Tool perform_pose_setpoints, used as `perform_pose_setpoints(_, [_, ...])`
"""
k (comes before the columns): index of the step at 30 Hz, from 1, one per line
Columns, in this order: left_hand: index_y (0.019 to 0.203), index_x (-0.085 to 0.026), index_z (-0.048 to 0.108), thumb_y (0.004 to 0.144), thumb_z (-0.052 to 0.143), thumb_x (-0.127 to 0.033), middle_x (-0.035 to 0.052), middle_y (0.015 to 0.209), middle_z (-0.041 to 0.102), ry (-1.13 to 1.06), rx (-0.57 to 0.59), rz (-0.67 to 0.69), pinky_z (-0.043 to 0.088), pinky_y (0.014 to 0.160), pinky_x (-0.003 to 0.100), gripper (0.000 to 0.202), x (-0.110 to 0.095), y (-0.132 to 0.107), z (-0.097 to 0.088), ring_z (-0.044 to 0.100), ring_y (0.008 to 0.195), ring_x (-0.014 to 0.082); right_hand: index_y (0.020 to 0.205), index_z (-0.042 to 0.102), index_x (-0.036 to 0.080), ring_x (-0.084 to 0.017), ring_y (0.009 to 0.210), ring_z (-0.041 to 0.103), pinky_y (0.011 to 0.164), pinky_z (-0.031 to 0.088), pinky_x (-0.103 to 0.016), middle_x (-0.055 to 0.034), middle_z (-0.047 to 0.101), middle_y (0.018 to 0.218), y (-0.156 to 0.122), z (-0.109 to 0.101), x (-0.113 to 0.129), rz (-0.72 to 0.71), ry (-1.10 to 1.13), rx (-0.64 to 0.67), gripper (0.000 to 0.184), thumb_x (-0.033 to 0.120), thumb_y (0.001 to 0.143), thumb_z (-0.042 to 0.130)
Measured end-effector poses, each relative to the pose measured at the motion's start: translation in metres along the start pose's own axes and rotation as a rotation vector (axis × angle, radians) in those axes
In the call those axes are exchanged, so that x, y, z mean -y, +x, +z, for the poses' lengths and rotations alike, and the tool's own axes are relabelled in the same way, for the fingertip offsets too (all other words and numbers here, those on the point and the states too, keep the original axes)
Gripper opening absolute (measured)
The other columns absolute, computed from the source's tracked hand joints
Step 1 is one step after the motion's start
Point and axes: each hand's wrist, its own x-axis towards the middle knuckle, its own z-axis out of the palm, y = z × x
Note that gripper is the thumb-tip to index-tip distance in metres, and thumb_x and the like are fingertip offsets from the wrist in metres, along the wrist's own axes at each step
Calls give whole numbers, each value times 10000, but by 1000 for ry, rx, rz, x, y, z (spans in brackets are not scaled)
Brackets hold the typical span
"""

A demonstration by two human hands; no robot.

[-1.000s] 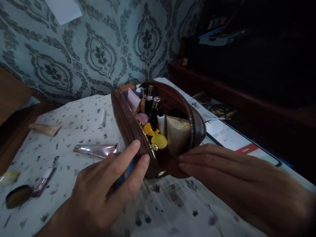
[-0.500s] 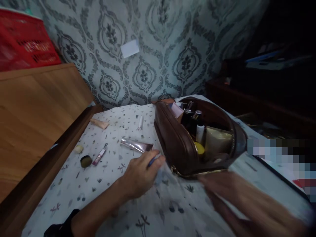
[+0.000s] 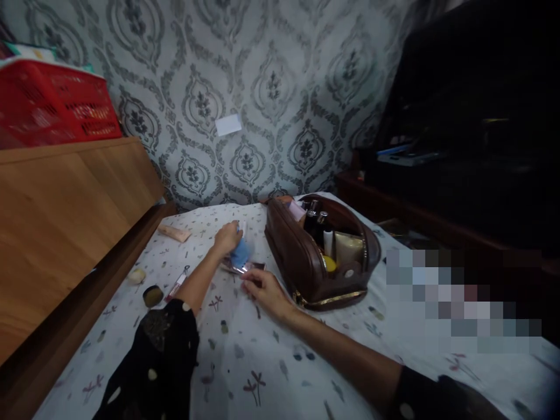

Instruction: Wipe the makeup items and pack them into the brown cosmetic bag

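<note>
Head view: your left arm (image 3: pixel 202 281) reaches forward from the lower left, dark spotted sleeve (image 3: pixel 161 350) ending below the elbow area, wrist bent slightly to the right. Your left hand (image 3: pixel 228 238) is closed at the fingers, back of the hand up, grasping a soft-looking blue item (image 3: pixel 240 255) that hangs over the silvery tube (image 3: pixel 234 268). Exact finger placement is blurred.

Your right arm (image 3: pixel 332 344) comes in from the lower right, pointing up and left. Your right hand (image 3: pixel 266 294) is partly open, thumb and forefinger apart, fingertips at the tube's near side; you seem to touch it, but can't tell whether you grip it.

The tube lies on the white printed cloth (image 3: pixel 236 361), left of the brown bag (image 3: pixel 291 251). Bag stands unzipped, with a yellow round item (image 3: pixel 329 264) and gold-toned tube (image 3: pixel 349 248) inside. Left of your left hand: beige tube (image 3: pixel 174 233), dark round item (image 3: pixel 153 296), pinkish slim container (image 3: pixel 176 287), all lying on the cloth.
</note>
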Motion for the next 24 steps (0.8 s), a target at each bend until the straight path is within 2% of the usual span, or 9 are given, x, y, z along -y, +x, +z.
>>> perform_pose_setpoints(3, [1250, -144, 586, 966, 569, -347, 118, 1223, 634, -10, 53, -53, 537, 929, 442, 349, -2, 26, 20, 631, 1090, 238, 823, 587, 172, -100, 509, 537, 467, 408, -204, 40, 582, 611, 7, -7, -8, -15, 62, -10, 105, 220, 730, 585])
perform_pose_setpoints(6, [1263, -164, 580, 941, 618, -373, 103, 1266, 608, -31, 58, -72, 561, 898, 456, 386, -5, 35, 36, 635, 1071, 230, 844, 576, 186, -106, 512, 557, 459, 417, -209, 35, 600, 632, 8, -14, -14, -26, 127, -35, 164, 294, 724, 605])
perform_pose_setpoints(10, [1225, -143, 588, 919, 605, -264, 86, 1043, 679, -99, -15, -54, 530, 848, 371, 330, -3, 27, 30, 656, 989, 234, 894, 607, 184, -117, 525, 578, 463, 430, -223, 27, 600, 662, 9, -16, -21, -53, 192, -67, 334, 445, 703, 688])
perform_pose_setpoints(12, [1218, -158, 578, 902, 566, -224, 40, 882, 674, -142, -61, -16, 502, 794, 320, 324, 0, 9, 19, 655, 903, 218, 958, 628, 178, -134, 562, 609, 472, 451, -239, 2, 617, 730, 10, -16, -21, -65, 227, -77, 454, 553, 713, 695])
perform_pose_setpoints(15, [1206, -197, 567, 905, 532, -267, -18, 785, 636, -200, -96, 72, 485, 734, 283, 311, 4, -41, 9, 627, 785, 182, 1042, 634, 179, -165, 683, 657, 530, 502, -266, -50, 649, 871, 9, -16, -16, -72, 277, -78, 594, 699, 755, 618])
perform_pose_setpoints(17, [1165, -230, 580, 895, 551, -278, -24, 839, 654, -240, -88, 167, 490, 766, 277, 276, 7, -84, 10, 629, 806, 172, 1019, 642, 180, -167, 742, 654, 589, 518, -270, -57, 659, 887, 7, -17, -11, -74, 295, -63, 621, 745, 771, 574])
perform_pose_setpoints(20, [1089, -229, 611, 917, 537, -262, 29, 1005, 681, -330, -111, 446, 502, 830, 310, 190, 15, -139, 20, 645, 918, 201, 861, 648, 168, -138, 678, 601, 579, 476, -240, -26, 641, 757, 2, -17, -6, -72, 276, -10, 580, 728, 715, 672])
perform_pose_setpoints(22, [1086, -222, 614, 952, 502, -273, 54, 1033, 679, -353, -126, 570, 512, 830, 318, 182, 24, -161, 28, 652, 929, 206, 807, 630, 163, -113, 588, 545, 524, 424, -225, -5, 615, 680, -1, -16, -4, -65, 240, 29, 565, 715, 707, 698])
perform_pose_setpoints(24, [1114, -209, 600, 975, 480, -279, 65, 1029, 676, -405, -182, 596, 519, 831, 317, 197, 34, -171, 35, 655, 930, 202, 804, 596, 175, -106, 535, 511, 495, 396, -226, 7, 605, 650, -6, -14, -2, -68, 188, 61, 557, 727, 756, 645])
